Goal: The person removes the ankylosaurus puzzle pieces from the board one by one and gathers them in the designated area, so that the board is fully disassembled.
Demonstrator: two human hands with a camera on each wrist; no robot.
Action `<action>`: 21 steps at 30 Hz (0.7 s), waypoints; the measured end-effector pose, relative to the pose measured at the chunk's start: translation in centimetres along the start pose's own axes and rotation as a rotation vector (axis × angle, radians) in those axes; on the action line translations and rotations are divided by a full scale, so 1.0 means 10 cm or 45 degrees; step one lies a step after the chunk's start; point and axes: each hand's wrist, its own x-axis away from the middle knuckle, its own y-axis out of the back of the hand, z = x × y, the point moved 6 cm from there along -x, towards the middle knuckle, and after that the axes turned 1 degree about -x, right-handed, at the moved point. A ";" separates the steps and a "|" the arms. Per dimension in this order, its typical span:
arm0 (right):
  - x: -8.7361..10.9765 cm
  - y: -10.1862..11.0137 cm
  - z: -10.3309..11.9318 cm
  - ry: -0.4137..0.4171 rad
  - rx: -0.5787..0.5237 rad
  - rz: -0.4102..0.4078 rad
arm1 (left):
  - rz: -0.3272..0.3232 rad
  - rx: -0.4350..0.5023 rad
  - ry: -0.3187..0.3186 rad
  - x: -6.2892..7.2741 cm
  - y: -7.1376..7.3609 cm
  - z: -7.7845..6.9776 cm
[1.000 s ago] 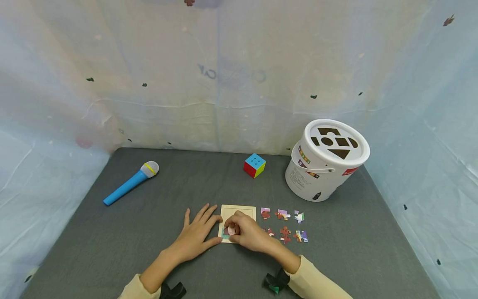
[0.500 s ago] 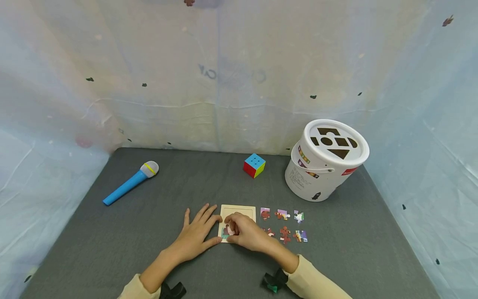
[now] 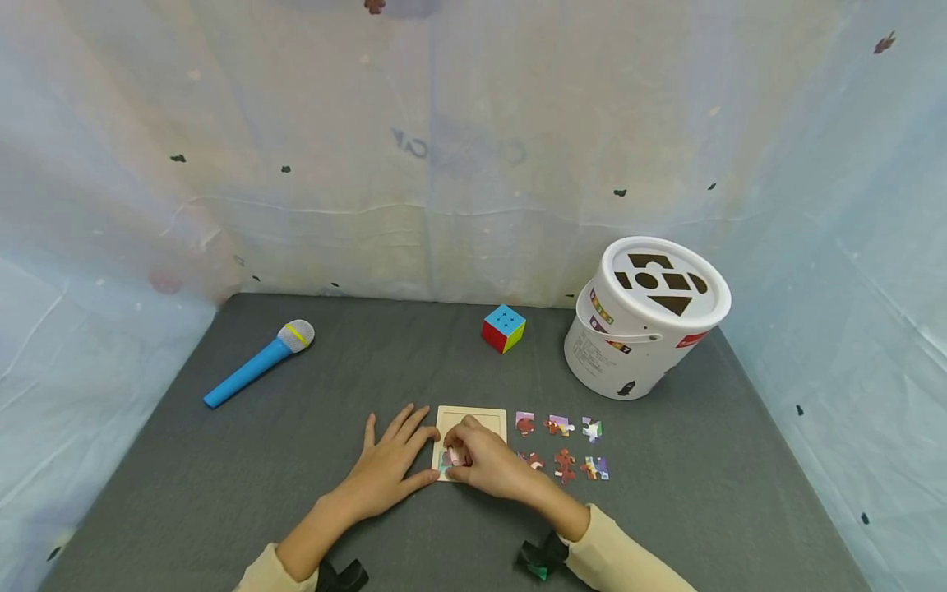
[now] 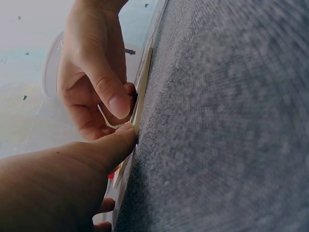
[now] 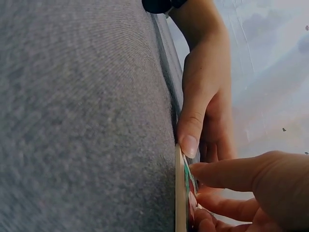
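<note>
1. Pinching a puzzle piece [image 3: 453, 457], the right hand [image 3: 487, 460] is holding low at the near-left corner of the wood frame [image 3: 471, 410] in the head view; the left hand [image 3: 390, 467] is lying spread wide, bracing the frame's side. Loose pieces [image 3: 565, 464] are sitting flat to the right.
2. Left wrist view: the frame is looking thin, stiff, probably light and slide-prone on that nubbly grey cloth [image 4: 217, 121], so I'm voting rim grip.
3. Right wrist view: the piece is looking thin too; I'm guessing stiffish card, bendable knobs, best held by its edges.
</note>
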 end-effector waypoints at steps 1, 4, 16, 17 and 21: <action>0.00 0.00 0.00 0.002 -0.002 -0.001 | 0.000 -0.003 0.000 0.00 0.00 0.00; 0.00 0.00 0.00 0.012 -0.010 -0.008 | 0.000 -0.004 0.001 0.00 0.00 0.00; 0.00 -0.01 0.01 0.052 0.012 -0.029 | 0.006 -0.001 0.006 0.00 0.00 0.00; 0.01 -0.01 0.01 0.059 0.015 -0.029 | 0.006 -0.002 0.005 0.00 0.00 0.00; 0.00 -0.01 0.01 0.080 0.016 -0.021 | 0.008 -0.001 0.001 0.00 -0.01 0.01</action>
